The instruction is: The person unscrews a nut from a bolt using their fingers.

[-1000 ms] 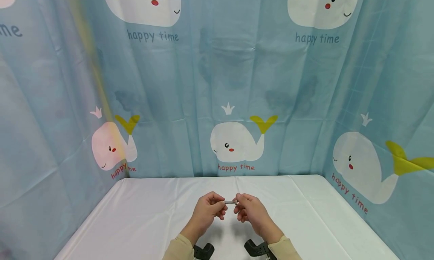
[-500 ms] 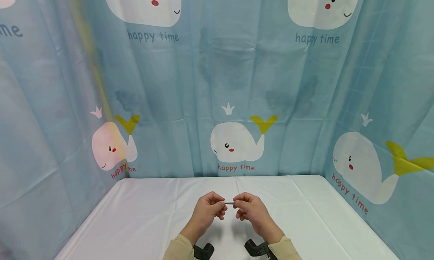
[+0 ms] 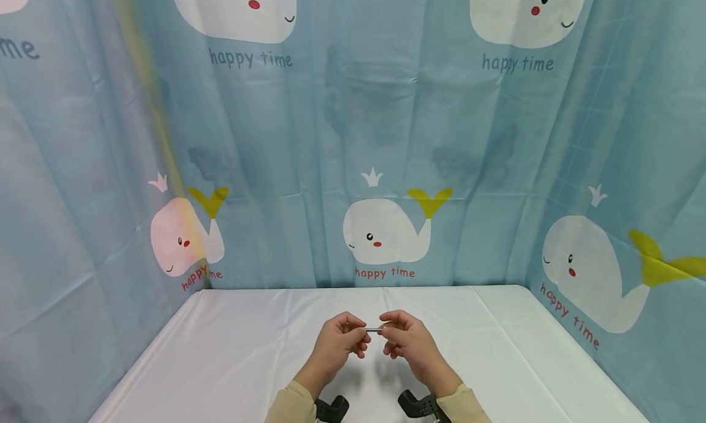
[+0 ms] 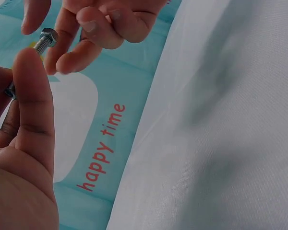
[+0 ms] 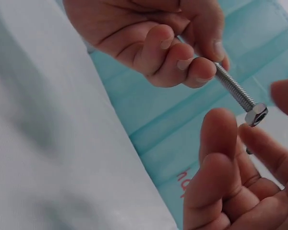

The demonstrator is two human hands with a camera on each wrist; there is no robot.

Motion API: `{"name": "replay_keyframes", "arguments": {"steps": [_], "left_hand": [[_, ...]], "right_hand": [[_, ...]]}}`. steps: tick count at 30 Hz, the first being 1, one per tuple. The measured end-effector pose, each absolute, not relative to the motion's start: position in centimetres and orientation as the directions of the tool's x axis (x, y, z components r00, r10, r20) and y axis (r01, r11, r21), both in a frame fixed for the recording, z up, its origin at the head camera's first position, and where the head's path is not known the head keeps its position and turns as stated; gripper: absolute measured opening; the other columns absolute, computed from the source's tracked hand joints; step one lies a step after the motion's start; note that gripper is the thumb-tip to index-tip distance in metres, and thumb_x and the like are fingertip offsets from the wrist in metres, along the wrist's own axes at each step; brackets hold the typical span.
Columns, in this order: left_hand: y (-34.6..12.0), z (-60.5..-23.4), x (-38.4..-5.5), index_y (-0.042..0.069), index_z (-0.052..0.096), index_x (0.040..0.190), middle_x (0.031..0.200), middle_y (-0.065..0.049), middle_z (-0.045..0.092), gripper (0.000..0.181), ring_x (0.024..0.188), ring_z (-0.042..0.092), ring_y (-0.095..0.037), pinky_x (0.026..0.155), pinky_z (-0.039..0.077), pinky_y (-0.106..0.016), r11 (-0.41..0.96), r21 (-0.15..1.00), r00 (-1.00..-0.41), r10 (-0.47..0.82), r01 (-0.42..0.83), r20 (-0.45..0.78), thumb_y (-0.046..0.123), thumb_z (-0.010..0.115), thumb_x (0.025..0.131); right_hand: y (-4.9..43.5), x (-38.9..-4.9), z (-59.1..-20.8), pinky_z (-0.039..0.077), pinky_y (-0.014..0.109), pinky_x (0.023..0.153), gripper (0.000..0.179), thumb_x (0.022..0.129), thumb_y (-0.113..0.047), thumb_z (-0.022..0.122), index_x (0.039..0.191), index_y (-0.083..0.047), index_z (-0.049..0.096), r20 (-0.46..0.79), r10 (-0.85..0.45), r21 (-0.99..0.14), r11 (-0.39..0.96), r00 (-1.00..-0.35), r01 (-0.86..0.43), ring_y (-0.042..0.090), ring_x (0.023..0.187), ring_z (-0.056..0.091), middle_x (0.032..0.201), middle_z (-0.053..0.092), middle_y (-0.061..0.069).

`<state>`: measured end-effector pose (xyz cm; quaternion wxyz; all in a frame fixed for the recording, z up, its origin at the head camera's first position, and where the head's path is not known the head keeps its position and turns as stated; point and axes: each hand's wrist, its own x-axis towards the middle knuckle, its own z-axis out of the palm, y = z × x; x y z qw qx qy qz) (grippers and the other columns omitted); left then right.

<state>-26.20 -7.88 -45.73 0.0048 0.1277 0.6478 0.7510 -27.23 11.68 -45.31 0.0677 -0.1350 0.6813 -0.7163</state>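
Observation:
My left hand (image 3: 339, 343) pinches a metal bolt (image 5: 234, 87) by its shank between thumb and fingers, off the table. A hex nut (image 5: 256, 115) sits on the threaded end that points toward my right hand. Behind the left fingers, part of the bolt's head (image 4: 10, 90) shows in the left wrist view. My right hand (image 3: 408, 340) is spread around the nut, its thumb and index finger parted. One right fingertip (image 5: 245, 130) lies very close to the nut; whether it touches, I cannot tell.
A white cloth covers the table (image 3: 220, 355) beneath both hands. Blue curtains (image 3: 309, 135) printed with whales stand at the back and on both sides. Black wrist mounts (image 3: 417, 404) show below the sleeves.
My right thumb and index finger, closed together at the nut half a second ago, have now come apart. The left hand keeps its grip on the bolt in the same place.

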Motion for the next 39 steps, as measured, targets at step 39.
{"name": "replay_keyframes", "arguments": {"steps": [39], "left_hand": [[-7.9, -45.71, -26.19, 0.003, 0.063, 0.098, 0.084, -0.017, 0.069, 0.005, 0.067, 0.062, -0.02, 0.06, 0.058, -0.03, -0.129, 0.978, -0.97, 0.163, 0.163, 0.183, 0.001, 0.06, 0.095]], "right_hand": [[11.74, -27.17, -45.17, 0.048, 0.026, 0.054, 0.038, 0.1, -0.034, 0.061, 0.105, 0.003, 0.064, 0.076, -0.307, -0.997, -0.002, -0.949, -0.08, 0.017, 0.057, 0.055, 0.078, 0.064, 0.009]]}}
